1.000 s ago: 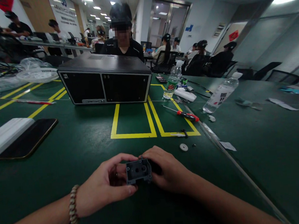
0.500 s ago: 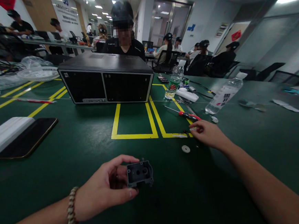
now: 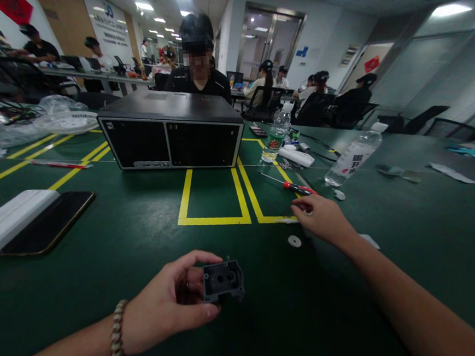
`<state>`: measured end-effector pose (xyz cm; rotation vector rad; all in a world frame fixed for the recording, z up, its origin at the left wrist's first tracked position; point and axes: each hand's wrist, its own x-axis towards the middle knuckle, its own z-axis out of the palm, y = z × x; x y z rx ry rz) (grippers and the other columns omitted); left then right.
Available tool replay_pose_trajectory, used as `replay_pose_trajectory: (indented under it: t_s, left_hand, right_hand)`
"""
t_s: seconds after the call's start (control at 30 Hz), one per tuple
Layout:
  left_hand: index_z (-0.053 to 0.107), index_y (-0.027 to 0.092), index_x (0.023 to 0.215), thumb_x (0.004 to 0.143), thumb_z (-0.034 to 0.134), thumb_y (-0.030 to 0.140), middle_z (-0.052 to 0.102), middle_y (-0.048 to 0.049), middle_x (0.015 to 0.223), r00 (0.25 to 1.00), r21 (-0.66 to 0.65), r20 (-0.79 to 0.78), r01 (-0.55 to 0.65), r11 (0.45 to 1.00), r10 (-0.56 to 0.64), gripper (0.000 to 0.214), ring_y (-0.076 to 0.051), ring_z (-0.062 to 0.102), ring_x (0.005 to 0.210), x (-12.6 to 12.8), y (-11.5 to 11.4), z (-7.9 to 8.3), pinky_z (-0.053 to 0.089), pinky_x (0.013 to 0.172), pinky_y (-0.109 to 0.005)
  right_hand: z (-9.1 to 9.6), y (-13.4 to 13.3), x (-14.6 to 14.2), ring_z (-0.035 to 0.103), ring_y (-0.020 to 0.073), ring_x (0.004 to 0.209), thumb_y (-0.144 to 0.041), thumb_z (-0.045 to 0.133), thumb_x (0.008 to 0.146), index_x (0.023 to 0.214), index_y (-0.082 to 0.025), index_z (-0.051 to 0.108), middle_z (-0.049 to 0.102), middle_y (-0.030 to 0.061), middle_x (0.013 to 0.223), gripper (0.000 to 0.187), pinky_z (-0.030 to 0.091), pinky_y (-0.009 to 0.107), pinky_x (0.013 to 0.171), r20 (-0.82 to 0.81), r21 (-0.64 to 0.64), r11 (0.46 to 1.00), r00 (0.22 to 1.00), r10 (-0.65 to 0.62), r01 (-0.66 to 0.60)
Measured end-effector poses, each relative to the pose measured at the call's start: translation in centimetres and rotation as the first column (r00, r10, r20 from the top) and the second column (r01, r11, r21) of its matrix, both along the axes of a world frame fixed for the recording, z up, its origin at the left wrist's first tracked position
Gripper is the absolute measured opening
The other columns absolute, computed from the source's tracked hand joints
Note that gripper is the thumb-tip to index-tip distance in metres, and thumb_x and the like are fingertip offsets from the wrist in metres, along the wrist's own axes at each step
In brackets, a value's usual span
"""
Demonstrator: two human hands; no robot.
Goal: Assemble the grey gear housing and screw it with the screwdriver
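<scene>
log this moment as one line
left hand: holds grey housing | right hand: beside white piece, grasp unclear | nearby: pale disc, screwdriver

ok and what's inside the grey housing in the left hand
The grey housing, held in the left hand, shows a hollow with a dark round hole in its floor; no loose piece can be made out. Its back is hidden.

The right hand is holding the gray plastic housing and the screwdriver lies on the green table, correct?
Not quite: the head view shows the left hand holding the gray plastic housing. The screwdriver does lie on the green table.
</scene>
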<state>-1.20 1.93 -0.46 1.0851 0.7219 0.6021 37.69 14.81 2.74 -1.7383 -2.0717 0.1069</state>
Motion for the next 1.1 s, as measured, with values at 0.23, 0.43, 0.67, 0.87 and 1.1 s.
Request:
replay_pose_trajectory:
  t_s: [0.23,0.43,0.67,0.87,1.1]
  left_hand:
    - [0.051,0.024,0.139,0.082,0.090,0.030,0.076,-0.0080,0.118,1.000,-0.014,0.009,-0.009,1.000,0.009,0.070,-0.018,0.071,0.096,0.0,-0.1,0.3,0.055,0.086,-0.033]
    - [0.051,0.023,0.138,0.080,0.091,0.032,0.076,-0.0087,0.117,1.000,-0.017,0.001,-0.011,1.000,0.011,0.071,-0.018,0.070,0.095,0.1,-0.1,0.4,0.054,0.085,-0.032]
    - [0.051,0.023,0.137,0.082,0.089,0.029,0.073,-0.0038,0.106,1.000,0.033,0.011,-0.004,0.999,0.003,0.068,-0.016,0.067,0.089,0.2,0.0,0.0,0.051,0.079,-0.030]
    - [0.051,0.023,0.136,0.082,0.089,0.029,0.073,-0.0033,0.104,1.000,0.060,-0.003,0.003,0.998,-0.003,0.066,-0.015,0.066,0.088,0.3,0.0,0.1,0.049,0.077,-0.029]
    - [0.052,0.024,0.136,0.084,0.087,0.026,0.071,-0.0039,0.108,0.999,0.059,0.036,0.007,0.998,-0.009,0.063,-0.015,0.064,0.089,0.5,-0.4,-0.1,0.050,0.076,-0.027]
  right_hand:
    - [1.6,-2.1,-3.4,0.075,0.0269,0.079,-0.048,0.064,0.094,0.106,-0.020,0.080,0.081,0.0116,0.093,0.034,0.062,0.044,0.070,-0.299,-0.087,0.993,0.953,0.053,-0.082]
    - [3.1,-7.7,-9.7,0.075,0.0226,0.092,-0.028,0.079,0.090,0.101,-0.027,0.080,0.076,0.0064,0.105,0.010,0.065,0.035,0.074,-0.684,0.082,0.913,0.644,0.344,-0.401]
    - [0.6,-13.0,-14.5,0.077,0.0211,0.089,-0.007,0.082,0.087,0.108,-0.021,0.074,0.077,0.0069,0.099,0.027,0.065,0.033,0.076,-0.573,0.355,0.753,0.508,0.643,-0.554]
    - [0.1,-12.9,-14.4,0.077,0.0209,0.093,0.002,0.070,0.087,0.112,-0.019,0.071,0.075,0.0089,0.104,0.032,0.065,0.034,0.078,-0.534,0.411,0.757,0.539,0.652,-0.508]
    - [0.0,-13.3,-14.2,0.070,0.0215,0.091,0.003,0.069,0.083,0.113,-0.014,0.069,0.069,0.0124,0.105,0.035,0.062,0.034,0.072,-0.369,0.396,0.682,0.573,0.732,-0.615]
